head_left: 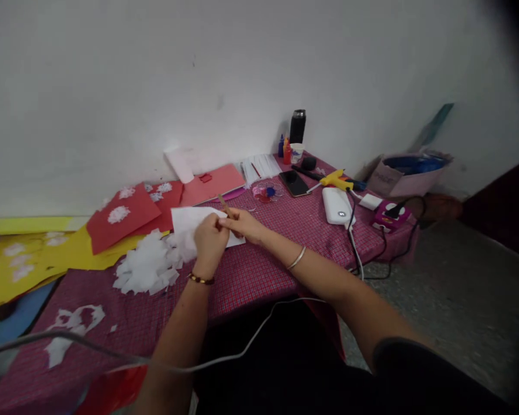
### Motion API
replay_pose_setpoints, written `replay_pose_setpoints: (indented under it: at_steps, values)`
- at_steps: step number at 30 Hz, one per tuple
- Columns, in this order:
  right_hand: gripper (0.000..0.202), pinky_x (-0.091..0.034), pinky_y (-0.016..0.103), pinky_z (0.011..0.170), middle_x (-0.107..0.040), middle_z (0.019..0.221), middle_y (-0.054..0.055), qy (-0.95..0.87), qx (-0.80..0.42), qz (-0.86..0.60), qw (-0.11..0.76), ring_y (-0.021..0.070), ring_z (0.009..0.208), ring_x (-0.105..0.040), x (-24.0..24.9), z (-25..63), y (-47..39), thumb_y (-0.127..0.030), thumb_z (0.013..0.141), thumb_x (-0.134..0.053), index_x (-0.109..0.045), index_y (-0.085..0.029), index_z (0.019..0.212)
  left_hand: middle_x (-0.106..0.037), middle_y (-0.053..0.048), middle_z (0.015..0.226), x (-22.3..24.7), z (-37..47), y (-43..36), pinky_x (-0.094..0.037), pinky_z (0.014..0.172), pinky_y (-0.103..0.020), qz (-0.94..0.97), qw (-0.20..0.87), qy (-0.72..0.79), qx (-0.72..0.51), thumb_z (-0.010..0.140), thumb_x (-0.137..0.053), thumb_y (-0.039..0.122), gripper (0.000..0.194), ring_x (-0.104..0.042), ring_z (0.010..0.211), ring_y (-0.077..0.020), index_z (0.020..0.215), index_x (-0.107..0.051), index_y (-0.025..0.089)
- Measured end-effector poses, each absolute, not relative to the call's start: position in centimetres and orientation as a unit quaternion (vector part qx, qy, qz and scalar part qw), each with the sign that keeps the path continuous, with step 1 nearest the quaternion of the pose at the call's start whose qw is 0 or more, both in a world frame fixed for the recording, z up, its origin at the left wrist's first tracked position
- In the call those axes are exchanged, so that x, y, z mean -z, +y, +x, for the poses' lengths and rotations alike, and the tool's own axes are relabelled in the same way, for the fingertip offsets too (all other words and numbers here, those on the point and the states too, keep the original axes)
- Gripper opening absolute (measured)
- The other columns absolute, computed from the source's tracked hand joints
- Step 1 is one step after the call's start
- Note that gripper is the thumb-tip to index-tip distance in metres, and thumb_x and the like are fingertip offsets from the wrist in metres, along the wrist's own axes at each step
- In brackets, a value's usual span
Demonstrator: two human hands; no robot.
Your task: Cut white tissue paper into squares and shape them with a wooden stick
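My left hand (210,241) is closed, its fingertips pressed together against those of my right hand; what they pinch is hidden. In my right hand (245,225) is a thin brown stick (222,203), which juts up and to the left past the fingers. Both hands are over a white sheet of paper (182,215) on the table. Beside my left wrist lies a heap of small white tissue paper pieces (145,264). Torn white paper scraps (71,323) are at the near left.
Red cards (134,218) and yellow sheets (75,253) with white tufts cover the left side. Behind stand paint bottles (287,153) and a black flask (298,127). A phone (294,183), yellow glue gun (336,180) and white power bank (338,206) lie right. A cable (242,351) crosses in front.
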State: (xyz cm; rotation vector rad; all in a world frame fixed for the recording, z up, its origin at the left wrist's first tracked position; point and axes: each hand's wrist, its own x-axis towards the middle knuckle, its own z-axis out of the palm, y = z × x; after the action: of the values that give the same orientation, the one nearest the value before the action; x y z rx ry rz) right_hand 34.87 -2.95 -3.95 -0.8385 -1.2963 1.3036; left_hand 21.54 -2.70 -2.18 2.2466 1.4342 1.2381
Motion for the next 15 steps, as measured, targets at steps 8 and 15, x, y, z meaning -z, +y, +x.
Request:
replay_pose_setpoints:
  at_steps: [8,15]
  values:
    - [0.02,-0.023,0.02,0.035,-0.036,0.045,-0.011,-0.496,-0.529,-0.41,0.553,0.0067,0.035,-0.026,5.5,36.2,-0.8,-0.03,0.082,-0.062,-0.046,-0.02,0.074,-0.067,-0.007,0.1,3.6,22.9,-2.9,-0.05,0.077,-0.028,0.733,0.301,0.397,-0.463,0.079,-0.057,0.02,0.031,-0.064,0.084,-0.0169,0.11,-0.059,0.019]
    - [0.016,-0.025,0.02,0.049,-0.042,0.054,-0.008,-0.54,-0.469,-0.431,0.55,0.0078,0.05,-0.036,4.9,36.0,-1.0,-0.02,0.078,-0.061,-0.051,-0.017,0.066,-0.051,-0.013,0.136,1.9,21.3,-2.6,-0.046,0.065,-0.026,0.756,0.132,0.391,-0.509,0.08,-0.056,0.017,0.054,-0.052,0.063,-0.0088,0.134,-0.049,0.02]
